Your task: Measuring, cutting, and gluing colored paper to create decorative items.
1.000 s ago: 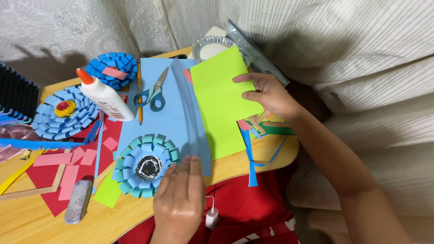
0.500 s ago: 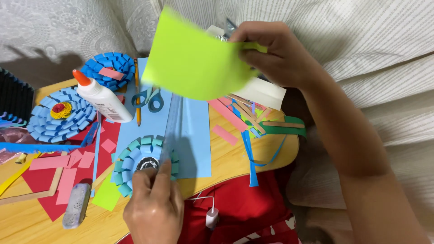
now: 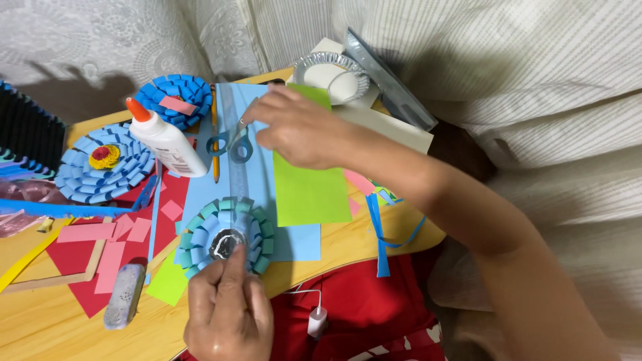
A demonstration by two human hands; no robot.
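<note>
My left hand point(image 3: 227, 314) is at the near edge of the table, fingers curled, with its index fingertip pressing on the centre of a teal paper flower point(image 3: 200, 234). The flower lies on a light blue sheet point(image 3: 297, 241), over the end of a clear ruler point(image 3: 234, 107). My right hand point(image 3: 297, 130) rests on a green paper sheet point(image 3: 311, 190) that lies flat on the blue sheet, and still has hold of its upper part. That hand's fingertips are right beside blue-handled scissors point(image 3: 231, 147).
A white glue bottle point(image 3: 167, 144) with an orange cap lies at left beside a pencil point(image 3: 215, 144). Two blue paper flowers point(image 3: 177, 100) point(image 3: 103, 160), red paper point(image 3: 137, 200), pink strips, a grey block point(image 3: 125, 294), a foil dish point(image 3: 331, 73) and a metal ruler point(image 3: 391, 83) surround the work.
My right hand brought the green sheet down from the air onto the blue sheet, toward the scissors. My left hand slid from the blue sheet onto the teal flower.
</note>
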